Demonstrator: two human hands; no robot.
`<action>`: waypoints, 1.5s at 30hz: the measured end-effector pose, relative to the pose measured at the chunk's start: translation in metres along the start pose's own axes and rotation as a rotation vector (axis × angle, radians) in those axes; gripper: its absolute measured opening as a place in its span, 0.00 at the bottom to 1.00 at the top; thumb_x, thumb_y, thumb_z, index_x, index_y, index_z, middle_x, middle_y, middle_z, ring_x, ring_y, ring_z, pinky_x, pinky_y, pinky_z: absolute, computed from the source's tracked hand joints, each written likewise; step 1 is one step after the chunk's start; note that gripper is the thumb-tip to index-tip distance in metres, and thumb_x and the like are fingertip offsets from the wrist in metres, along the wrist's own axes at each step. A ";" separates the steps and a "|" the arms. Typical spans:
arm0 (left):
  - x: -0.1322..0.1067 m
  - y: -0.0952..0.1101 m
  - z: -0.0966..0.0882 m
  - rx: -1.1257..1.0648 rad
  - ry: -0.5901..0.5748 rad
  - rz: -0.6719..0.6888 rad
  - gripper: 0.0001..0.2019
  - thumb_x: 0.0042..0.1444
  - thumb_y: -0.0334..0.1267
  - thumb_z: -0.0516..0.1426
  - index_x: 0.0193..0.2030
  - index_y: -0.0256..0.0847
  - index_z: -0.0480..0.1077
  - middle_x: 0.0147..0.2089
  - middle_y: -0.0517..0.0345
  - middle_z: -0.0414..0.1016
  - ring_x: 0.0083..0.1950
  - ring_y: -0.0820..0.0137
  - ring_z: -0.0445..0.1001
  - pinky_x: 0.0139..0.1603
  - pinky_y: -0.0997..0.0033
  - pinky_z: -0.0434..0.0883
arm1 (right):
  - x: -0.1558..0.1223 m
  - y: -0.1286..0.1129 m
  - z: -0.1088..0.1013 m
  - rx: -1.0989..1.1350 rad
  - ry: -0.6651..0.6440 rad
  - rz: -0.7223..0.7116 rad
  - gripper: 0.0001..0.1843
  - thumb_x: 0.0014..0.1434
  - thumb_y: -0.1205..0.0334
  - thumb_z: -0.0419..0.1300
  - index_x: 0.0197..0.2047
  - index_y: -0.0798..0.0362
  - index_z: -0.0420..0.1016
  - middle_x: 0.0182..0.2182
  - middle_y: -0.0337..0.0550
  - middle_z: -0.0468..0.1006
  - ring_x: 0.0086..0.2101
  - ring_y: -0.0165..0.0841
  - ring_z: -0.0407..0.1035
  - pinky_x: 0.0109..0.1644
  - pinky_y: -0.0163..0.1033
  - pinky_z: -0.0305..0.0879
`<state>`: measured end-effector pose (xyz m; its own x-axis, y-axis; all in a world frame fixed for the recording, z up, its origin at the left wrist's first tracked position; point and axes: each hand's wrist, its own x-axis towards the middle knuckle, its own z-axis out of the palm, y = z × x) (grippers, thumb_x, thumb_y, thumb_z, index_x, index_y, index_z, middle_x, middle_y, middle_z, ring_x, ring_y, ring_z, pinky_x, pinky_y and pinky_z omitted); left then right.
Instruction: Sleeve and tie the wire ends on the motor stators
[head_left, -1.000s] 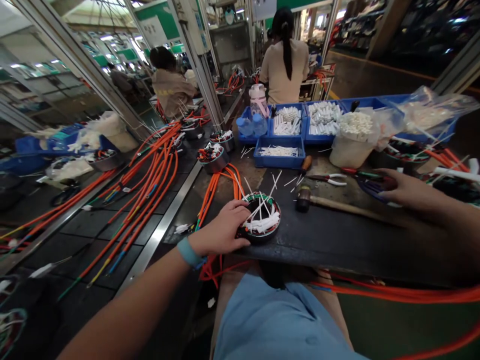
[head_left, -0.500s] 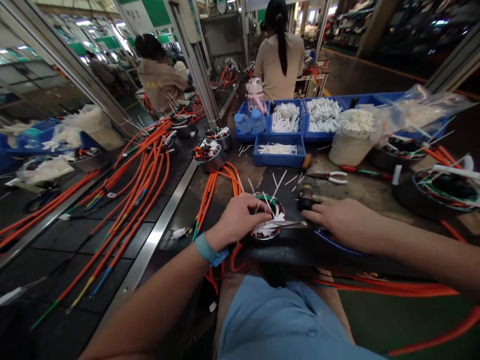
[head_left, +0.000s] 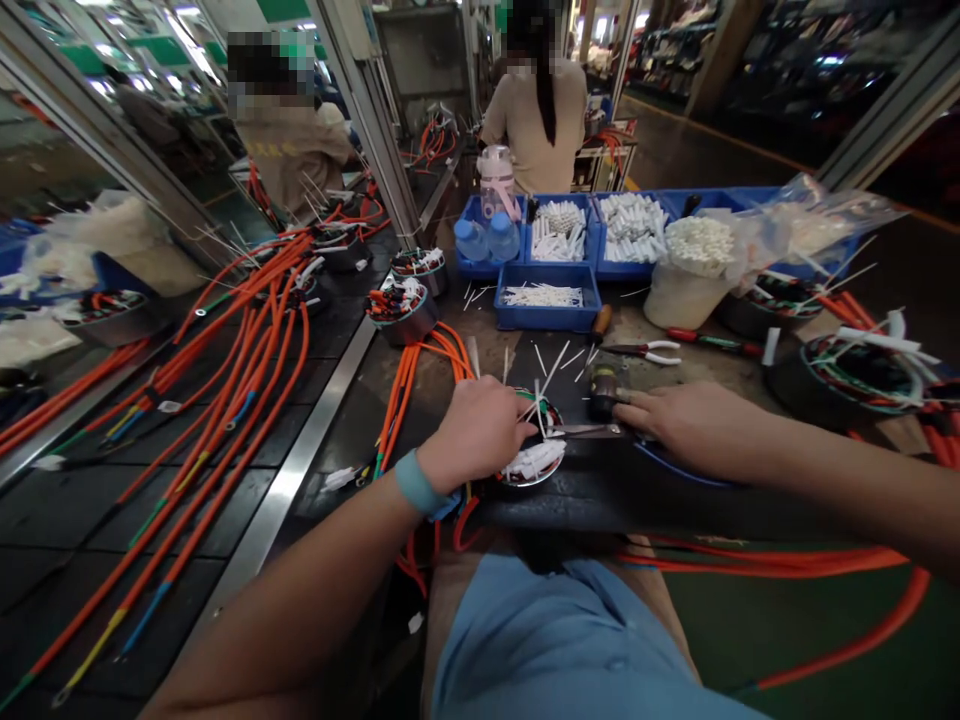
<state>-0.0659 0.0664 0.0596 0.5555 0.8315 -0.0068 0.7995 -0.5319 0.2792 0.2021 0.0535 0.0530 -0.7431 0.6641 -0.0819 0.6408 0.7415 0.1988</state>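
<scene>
On the bench in front of me sits a round motor stator [head_left: 553,474], with white sleeves [head_left: 534,460] and coloured wires inside its ring. My left hand [head_left: 480,425] lies over its left side, thumb and fingers closed together at the windings; what they pinch is hidden. Thin white strips [head_left: 541,410] stick up beside the thumb. My right hand [head_left: 686,425] is closed on a pair of scissors [head_left: 589,430], whose metal blades point left over the stator. Their handles are mostly covered by the hand, and a blue curved edge [head_left: 694,478] shows under it.
A black-headed mallet [head_left: 603,390] stands right beside my right fingers. Behind are pliers [head_left: 645,352], a red-handled tool [head_left: 712,341] and a blue tray [head_left: 547,312] of white sticks. Other stators [head_left: 405,318] and orange cables [head_left: 247,370] lie left. Two co-workers sit ahead.
My left hand has turned, its fingers now drawn in at the stator's left side. The scissor blades have shifted up off the white sleeves. The whole view has swung slightly.
</scene>
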 end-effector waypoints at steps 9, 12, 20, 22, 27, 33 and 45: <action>0.000 -0.004 0.008 -0.608 0.351 -0.100 0.06 0.55 0.38 0.58 0.35 0.42 0.77 0.37 0.59 0.79 0.41 0.69 0.74 0.46 0.69 0.68 | 0.001 -0.004 0.015 0.024 -0.074 0.068 0.17 0.59 0.72 0.47 0.48 0.55 0.69 0.33 0.47 0.77 0.31 0.36 0.72 0.30 0.36 0.58; 0.010 -0.006 -0.001 -0.555 0.340 -0.175 0.15 0.53 0.38 0.59 0.48 0.41 0.73 0.36 0.59 0.78 0.37 0.69 0.74 0.42 0.68 0.69 | -0.001 -0.007 0.033 0.075 -0.046 0.231 0.20 0.61 0.72 0.43 0.54 0.56 0.65 0.42 0.52 0.76 0.38 0.38 0.73 0.34 0.38 0.63; 0.046 -0.006 -0.012 -0.356 0.138 0.074 0.05 0.52 0.35 0.59 0.31 0.39 0.77 0.32 0.58 0.78 0.37 0.66 0.73 0.43 0.66 0.67 | 0.027 -0.017 0.045 0.092 -0.019 0.255 0.17 0.62 0.69 0.45 0.50 0.59 0.68 0.41 0.54 0.77 0.38 0.40 0.73 0.38 0.40 0.64; 0.033 -0.011 -0.012 -0.402 0.308 0.031 0.07 0.55 0.37 0.57 0.31 0.39 0.76 0.38 0.55 0.78 0.42 0.66 0.73 0.47 0.66 0.67 | 0.023 -0.015 0.049 0.093 0.004 0.277 0.17 0.63 0.68 0.45 0.51 0.59 0.68 0.41 0.54 0.77 0.39 0.40 0.73 0.39 0.39 0.64; 0.000 -0.035 -0.021 -0.569 0.700 -0.271 0.15 0.55 0.40 0.57 0.48 0.39 0.72 0.37 0.58 0.76 0.36 0.72 0.72 0.41 0.70 0.69 | 0.027 -0.009 0.038 0.035 -0.007 0.278 0.19 0.61 0.69 0.45 0.54 0.56 0.65 0.40 0.51 0.77 0.36 0.38 0.72 0.32 0.37 0.60; 0.014 -0.052 -0.030 -0.513 -0.027 0.012 0.13 0.52 0.36 0.58 0.45 0.40 0.75 0.35 0.60 0.76 0.36 0.71 0.72 0.41 0.72 0.67 | 0.067 -0.012 0.007 -0.060 -0.014 0.146 0.14 0.60 0.70 0.47 0.48 0.56 0.67 0.34 0.50 0.76 0.33 0.38 0.71 0.28 0.36 0.53; -0.013 -0.064 -0.014 -0.736 0.463 -0.302 0.16 0.55 0.40 0.56 0.49 0.37 0.72 0.36 0.58 0.77 0.31 0.73 0.71 0.34 0.74 0.68 | 0.064 -0.007 0.011 -0.114 0.001 0.098 0.17 0.59 0.69 0.49 0.52 0.57 0.66 0.35 0.48 0.76 0.34 0.38 0.71 0.29 0.36 0.53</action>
<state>-0.1272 0.0916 0.0551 0.0731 0.9841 0.1621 0.4606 -0.1775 0.8697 0.1523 0.0922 0.0358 -0.6782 0.7327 -0.0562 0.6842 0.6575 0.3155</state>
